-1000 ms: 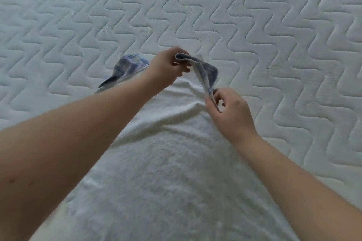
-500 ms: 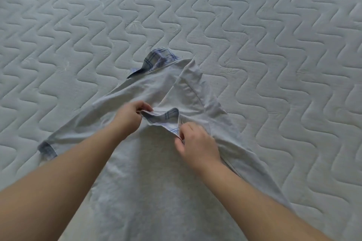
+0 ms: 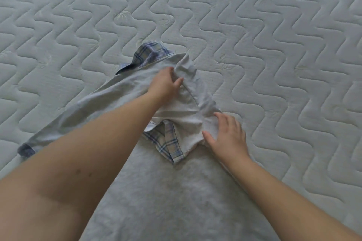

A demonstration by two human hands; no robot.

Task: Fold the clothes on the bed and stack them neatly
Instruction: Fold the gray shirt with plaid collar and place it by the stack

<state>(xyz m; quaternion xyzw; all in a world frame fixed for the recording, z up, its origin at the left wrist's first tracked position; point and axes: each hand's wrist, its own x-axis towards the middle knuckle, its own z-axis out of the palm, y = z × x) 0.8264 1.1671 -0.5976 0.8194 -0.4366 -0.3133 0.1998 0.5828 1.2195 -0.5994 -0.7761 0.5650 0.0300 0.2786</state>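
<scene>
Both grips are open and flat, the left hand [image 3: 164,84] and right hand [image 3: 227,139] pressing the folded sleeve [image 3: 188,111] onto the gray shirt [image 3: 166,191] on the bed [image 3: 274,45]; rub outward to smooth bumps, then fold the other sleeve [image 3: 64,121].

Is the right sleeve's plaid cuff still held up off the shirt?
No, the plaid cuff lies flat on the grey shirt, and both the left hand and right hand press open on fabric.
</scene>
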